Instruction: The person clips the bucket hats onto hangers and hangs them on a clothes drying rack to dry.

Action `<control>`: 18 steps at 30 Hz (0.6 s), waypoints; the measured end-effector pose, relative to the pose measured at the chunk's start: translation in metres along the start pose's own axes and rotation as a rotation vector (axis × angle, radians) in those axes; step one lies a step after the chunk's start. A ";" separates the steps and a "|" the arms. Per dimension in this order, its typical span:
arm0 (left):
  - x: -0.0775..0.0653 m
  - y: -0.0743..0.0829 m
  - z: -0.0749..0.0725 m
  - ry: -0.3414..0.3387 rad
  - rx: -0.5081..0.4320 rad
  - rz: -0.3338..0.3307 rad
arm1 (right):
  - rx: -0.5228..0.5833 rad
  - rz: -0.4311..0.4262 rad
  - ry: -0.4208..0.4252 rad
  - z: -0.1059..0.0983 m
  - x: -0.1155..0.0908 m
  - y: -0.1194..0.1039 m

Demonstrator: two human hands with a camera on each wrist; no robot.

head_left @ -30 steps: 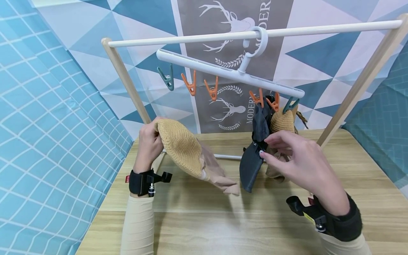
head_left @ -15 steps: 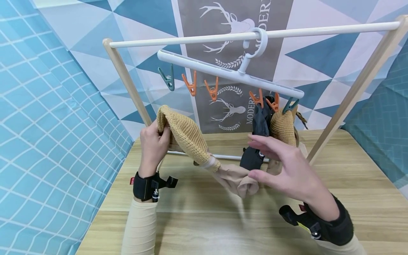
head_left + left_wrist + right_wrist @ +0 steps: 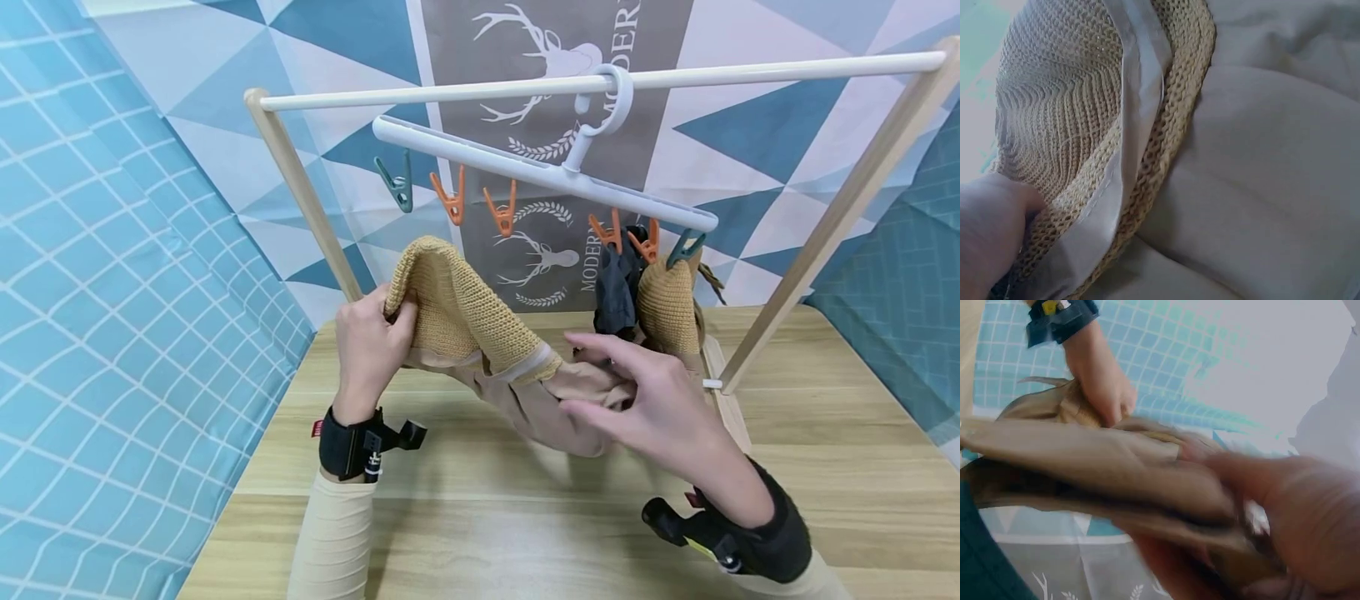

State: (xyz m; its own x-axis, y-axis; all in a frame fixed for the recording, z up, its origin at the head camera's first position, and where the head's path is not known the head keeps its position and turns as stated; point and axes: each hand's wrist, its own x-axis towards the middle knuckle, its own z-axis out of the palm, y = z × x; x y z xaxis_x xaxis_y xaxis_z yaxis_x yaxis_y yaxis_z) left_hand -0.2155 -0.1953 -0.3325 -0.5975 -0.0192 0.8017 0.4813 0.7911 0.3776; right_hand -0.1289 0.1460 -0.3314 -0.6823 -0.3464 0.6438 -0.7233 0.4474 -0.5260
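A tan knitted hat with a beige cloth flap is stretched between the two hands. My left hand pinches the knitted edge at its left end. The left wrist view shows the knit close up, with a pale sewn band. My right hand is at the flap's right end, thumb and forefinger apart with cloth between them. In the right wrist view the cloth runs into that hand, blurred.
A white hanger hangs tilted on a white rail. Orange clips and a green clip dangle at left. A dark grey cloth item and another tan knitted item hang from clips at right, above the wooden table.
My left hand has shifted slightly right and turned the hat, raising its edge. The flap has swung right, and my right hand has moved left from the dark item to the flap.
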 end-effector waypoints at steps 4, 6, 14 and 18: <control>0.001 -0.002 -0.005 -0.005 -0.101 -0.017 | -0.001 0.036 0.056 -0.007 0.004 0.007; 0.001 -0.002 -0.008 -0.012 -0.153 -0.029 | 0.009 0.086 0.062 -0.013 0.004 0.009; 0.000 -0.005 -0.009 -0.058 -0.168 0.031 | 0.029 0.177 0.069 -0.020 0.003 0.010; 0.000 -0.007 -0.009 -0.080 -0.097 0.103 | 0.031 0.145 0.109 -0.022 0.002 0.009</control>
State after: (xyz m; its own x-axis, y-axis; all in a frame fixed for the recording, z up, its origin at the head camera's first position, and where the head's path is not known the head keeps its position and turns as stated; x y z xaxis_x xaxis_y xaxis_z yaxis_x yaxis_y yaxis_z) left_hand -0.2131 -0.2065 -0.3309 -0.5895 0.1108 0.8001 0.5998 0.7235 0.3417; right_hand -0.1348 0.1673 -0.3231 -0.7654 -0.1882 0.6155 -0.6224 0.4600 -0.6333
